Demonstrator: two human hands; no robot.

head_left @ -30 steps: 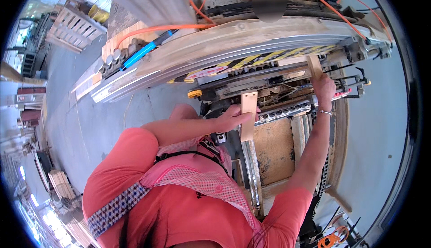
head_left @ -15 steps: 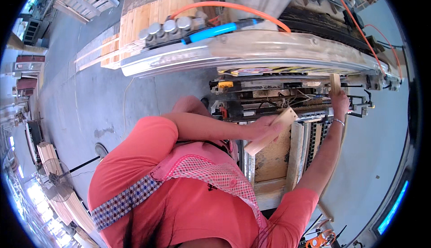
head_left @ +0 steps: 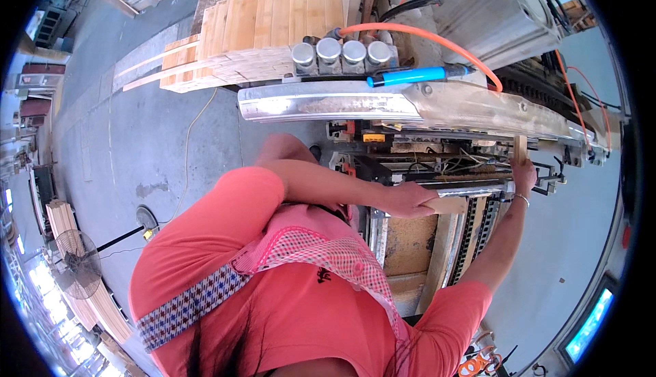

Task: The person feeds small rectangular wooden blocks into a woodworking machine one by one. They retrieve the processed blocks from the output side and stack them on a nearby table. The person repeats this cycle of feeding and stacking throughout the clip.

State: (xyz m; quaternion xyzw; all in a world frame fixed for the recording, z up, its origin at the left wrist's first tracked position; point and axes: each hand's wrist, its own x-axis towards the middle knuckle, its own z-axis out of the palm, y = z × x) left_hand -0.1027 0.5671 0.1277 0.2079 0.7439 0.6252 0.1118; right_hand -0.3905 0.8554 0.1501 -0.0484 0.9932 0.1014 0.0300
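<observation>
My left hand [head_left: 408, 199] is closed around one end of a short pale wooden board [head_left: 447, 205], which points right above the machine's chain track. A second wooden piece [head_left: 520, 149] stands out from the closed fingers of my right hand [head_left: 524, 175], its far end at the underside of the machine's long metal beam [head_left: 471, 107]. Below both hands lies the machine bed [head_left: 441, 187], with rails, cables and sawdust. The near end of the left board is hidden by my fingers.
A stack of pale wooden strips [head_left: 266, 22] lies beyond the beam on the far left. On the beam sit several round metal caps [head_left: 329, 50], a blue tube [head_left: 408, 76] and an orange hose [head_left: 430, 34]. A fan [head_left: 75, 261] stands at the left; a lit screen [head_left: 593, 322] is lower right.
My left hand has swung its board from a diagonal to a nearly level pose, pointing right. My right hand still holds its piece near the beam. The whole view has shifted somewhat.
</observation>
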